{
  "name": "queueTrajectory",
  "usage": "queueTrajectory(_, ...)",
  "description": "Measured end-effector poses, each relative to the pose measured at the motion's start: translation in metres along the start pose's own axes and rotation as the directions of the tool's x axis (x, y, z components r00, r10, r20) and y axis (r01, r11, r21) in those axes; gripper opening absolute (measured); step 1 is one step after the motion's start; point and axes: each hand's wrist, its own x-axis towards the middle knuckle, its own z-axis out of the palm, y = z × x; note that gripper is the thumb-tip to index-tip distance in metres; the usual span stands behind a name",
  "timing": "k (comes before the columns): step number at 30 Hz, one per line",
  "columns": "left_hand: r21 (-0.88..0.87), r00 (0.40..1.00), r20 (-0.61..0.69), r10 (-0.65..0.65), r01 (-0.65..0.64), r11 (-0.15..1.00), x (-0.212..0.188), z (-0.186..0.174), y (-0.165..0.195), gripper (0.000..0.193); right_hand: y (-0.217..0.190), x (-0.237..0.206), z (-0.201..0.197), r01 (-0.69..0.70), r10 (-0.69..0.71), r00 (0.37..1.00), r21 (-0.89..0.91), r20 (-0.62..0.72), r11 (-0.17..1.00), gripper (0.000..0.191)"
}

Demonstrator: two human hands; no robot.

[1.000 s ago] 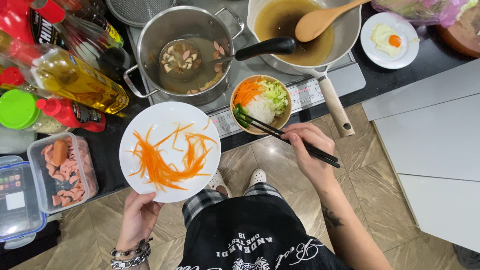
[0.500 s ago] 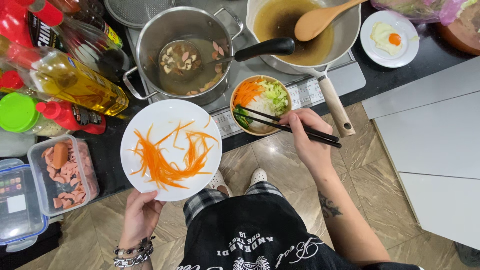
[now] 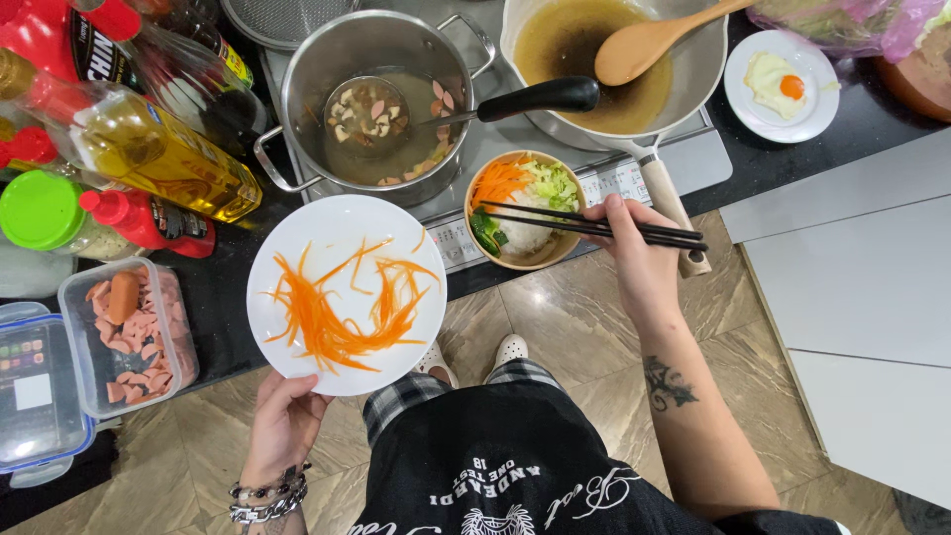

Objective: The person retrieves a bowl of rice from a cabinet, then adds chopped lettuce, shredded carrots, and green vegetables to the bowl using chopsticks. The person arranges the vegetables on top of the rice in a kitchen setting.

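My left hand [image 3: 287,421] holds a white plate [image 3: 287,238] of shredded carrot [image 3: 342,312] by its near rim, out over the floor in front of the counter. My right hand [image 3: 639,258] grips a pair of black chopsticks [image 3: 584,226]. Their tips lie across a tan bowl [image 3: 567,247] filled with rice, shredded carrot, cabbage and a dark green vegetable. The bowl stands on the front edge of the cooktop.
A steel pot [image 3: 302,84] of soup with a black-handled ladle [image 3: 525,97] sits behind the bowl. A pan [image 3: 708,69] of brown broth holds a wooden spoon [image 3: 649,45]. A fried egg lies on a small plate [image 3: 753,109]. Oil and sauce bottles [image 3: 149,149] and a sausage-slice container [image 3: 129,337] are on the left.
My right hand has shifted the chopsticks slightly, so the tips now rest over the bowl's greens. The plate in my left hand has barely moved.
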Motion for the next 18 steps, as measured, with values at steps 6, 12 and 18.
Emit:
queueTrajectory(6,-0.009,1.000,-0.001,-0.004,0.004,1.000,0.001,-0.001,-0.002,0.044,0.011,0.018,-0.006,-0.128,0.127,0.992,0.036,0.025,0.991,0.031)
queueTrajectory(12,-0.025,1.000,-0.013,-0.016,0.016,1.000,-0.002,0.001,-0.004,0.043,0.014,0.031,-0.009,-0.187,0.187,0.982,0.006,0.015,0.982,0.030)
queueTrajectory(18,-0.055,0.999,0.034,0.004,-0.002,0.999,0.000,0.004,-0.007,0.042,0.015,0.039,-0.016,-0.192,0.193,0.981,0.095,0.000,0.977,0.029)
